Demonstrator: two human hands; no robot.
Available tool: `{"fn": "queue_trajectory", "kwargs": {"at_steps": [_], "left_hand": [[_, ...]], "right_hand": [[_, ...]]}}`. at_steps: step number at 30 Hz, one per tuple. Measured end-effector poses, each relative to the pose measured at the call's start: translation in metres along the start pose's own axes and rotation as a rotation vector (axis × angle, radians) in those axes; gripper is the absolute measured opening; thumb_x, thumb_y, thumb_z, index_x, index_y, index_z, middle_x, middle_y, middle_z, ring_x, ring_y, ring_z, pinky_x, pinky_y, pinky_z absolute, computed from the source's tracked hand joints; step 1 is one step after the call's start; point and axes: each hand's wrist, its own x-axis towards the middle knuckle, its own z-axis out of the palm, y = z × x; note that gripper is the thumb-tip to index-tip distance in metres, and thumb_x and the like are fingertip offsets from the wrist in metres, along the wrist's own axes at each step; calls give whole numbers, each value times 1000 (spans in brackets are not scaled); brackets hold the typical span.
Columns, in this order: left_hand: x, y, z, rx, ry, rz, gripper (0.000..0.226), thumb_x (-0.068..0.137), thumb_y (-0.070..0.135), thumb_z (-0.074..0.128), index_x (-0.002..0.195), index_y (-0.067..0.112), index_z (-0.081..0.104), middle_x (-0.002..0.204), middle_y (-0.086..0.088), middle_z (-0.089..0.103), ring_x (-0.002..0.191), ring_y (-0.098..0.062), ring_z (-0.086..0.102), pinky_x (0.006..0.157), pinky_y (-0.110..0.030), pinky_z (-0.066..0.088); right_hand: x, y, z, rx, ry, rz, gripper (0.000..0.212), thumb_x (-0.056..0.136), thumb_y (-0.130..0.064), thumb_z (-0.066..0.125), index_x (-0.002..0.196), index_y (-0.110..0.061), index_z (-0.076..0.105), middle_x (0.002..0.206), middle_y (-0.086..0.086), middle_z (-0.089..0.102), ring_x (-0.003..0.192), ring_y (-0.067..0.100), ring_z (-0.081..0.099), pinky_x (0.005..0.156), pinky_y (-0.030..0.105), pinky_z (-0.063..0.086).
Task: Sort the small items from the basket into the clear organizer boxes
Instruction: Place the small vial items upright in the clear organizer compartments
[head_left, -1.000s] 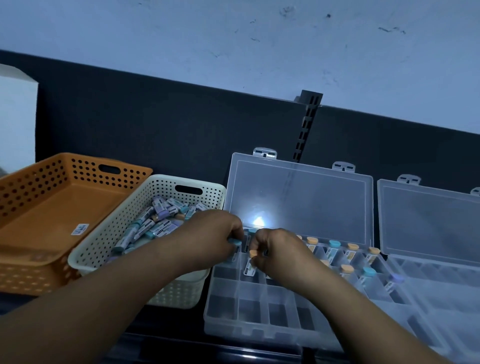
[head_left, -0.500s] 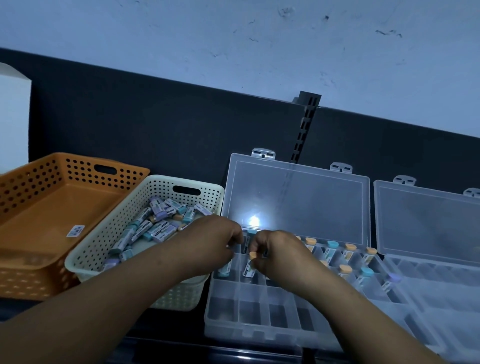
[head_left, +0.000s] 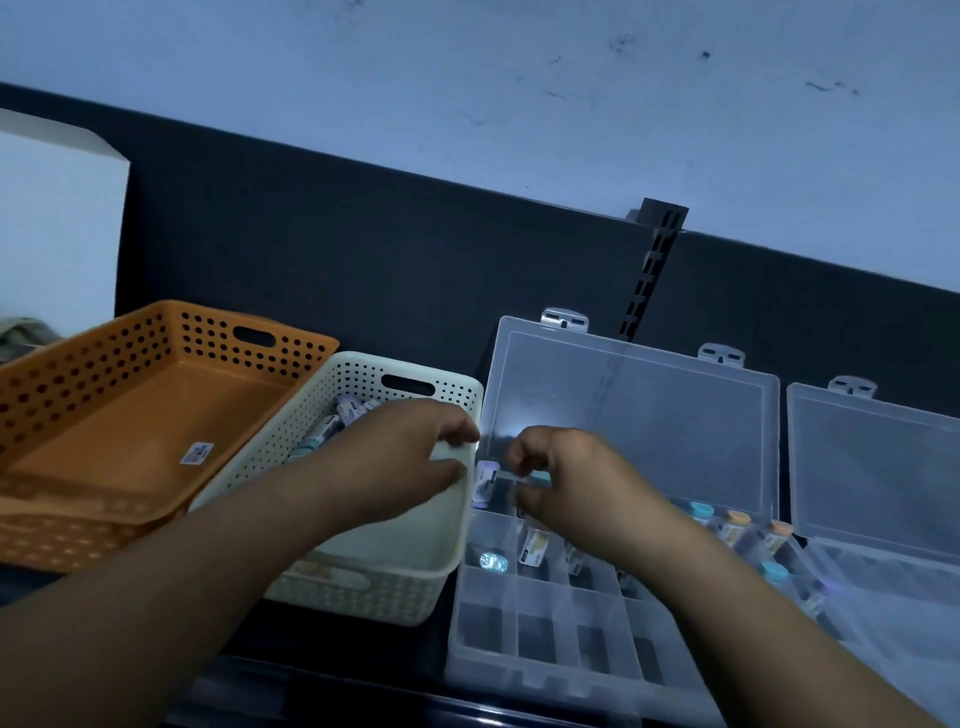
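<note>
The white perforated basket (head_left: 358, 366) holds several small labelled vials (head_left: 332, 423). My left hand (head_left: 410, 457) hovers over the basket's right rim, fingers loosely apart and holding nothing. To its right the clear organizer box (head_left: 519, 670) lies open. My right hand (head_left: 571, 478) is over the box's back row, pinching a teal-capped vial (head_left: 542, 478). A purple-capped vial (head_left: 485, 483) lies in the back left compartment and another vial (head_left: 535, 548) one row nearer. More teal and orange capped vials (head_left: 735, 525) fill compartments behind my right wrist.
An orange perforated basket (head_left: 156, 322) with only a sticker inside sits at the left. A second open clear organizer (head_left: 883, 571) stands at the right edge. Both lids (head_left: 649, 415) lean back against a dark panel. A white box (head_left: 57, 218) is at the far left.
My left hand let go of its vial in the organizer and moved left over the white basket. My right hand rose toward the back row. The camera tilted.
</note>
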Motion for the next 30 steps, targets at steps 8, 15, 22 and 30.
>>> {"fn": "queue_trajectory", "kwargs": {"at_steps": [8,15,22,30], "left_hand": [[-16,-47,-28,12,6,-132,31,86,26,67,117,27,63,114,10,65,99,-4,58,85,-24,47],[-15,-43,-19,-20,-40,-75,35,89,31,63,123,26,61,116,12,62,101,-1,56,80,-14,41],[-9,-38,-11,-29,-82,-83,35,88,32,64,122,25,61,116,11,63,106,-5,57,96,-30,47],[-11,-38,-7,-15,-114,-87,33,88,34,63,121,29,60,118,14,62,106,-3,56,95,-28,46]], "right_hand": [[27,-36,-3,70,-98,-111,14,80,-21,75,83,-22,61,84,-5,65,81,15,63,77,34,54],[9,-26,-6,107,-271,-50,14,76,-21,79,78,-25,65,74,-14,64,68,2,60,72,27,55],[-7,-29,-4,-49,-302,-2,27,75,-30,79,80,-19,55,72,-10,53,66,9,48,64,31,47],[1,-33,7,-189,-324,6,27,77,-25,76,75,-24,49,81,-8,53,67,9,49,55,24,37]]}}
